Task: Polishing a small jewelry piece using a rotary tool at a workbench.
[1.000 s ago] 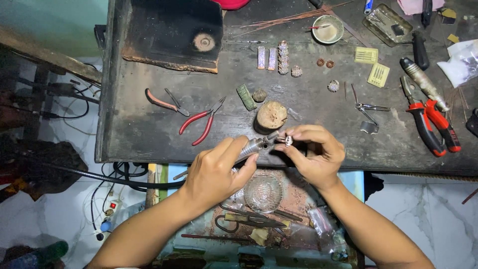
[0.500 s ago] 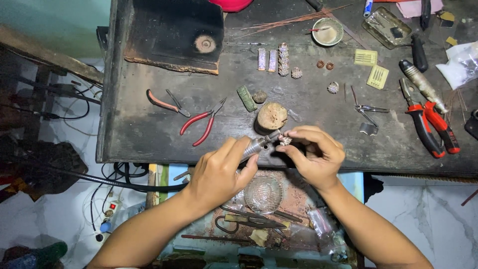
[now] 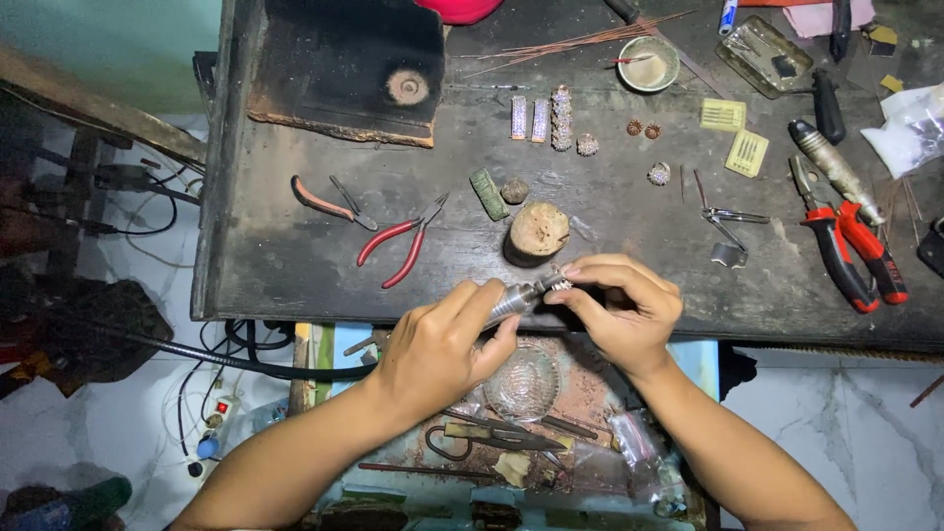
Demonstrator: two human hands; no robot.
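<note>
The workbench (image 3: 295, 265) is dark grey, scuffed and stained. On it lie small pliers (image 3: 403, 241) with red handles and a larger pair (image 3: 851, 251) in red and black. A cutter (image 3: 324, 202) has reddish-brown handles. The wooden stump (image 3: 539, 231) is pale tan. Two cards (image 3: 736, 133) are pale yellow, the bowl (image 3: 649, 64) is cream, and the little block (image 3: 489, 194) is dull green. The tool (image 3: 516, 300) in the hands is shiny silver.

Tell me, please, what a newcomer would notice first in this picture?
First, the two hands meeting at the bench's near edge: the left hand holds a metal handpiece against a small piece pinched by the right hand. Next, the red pliers at the far right, and the wooden stump just beyond the hands.
</note>
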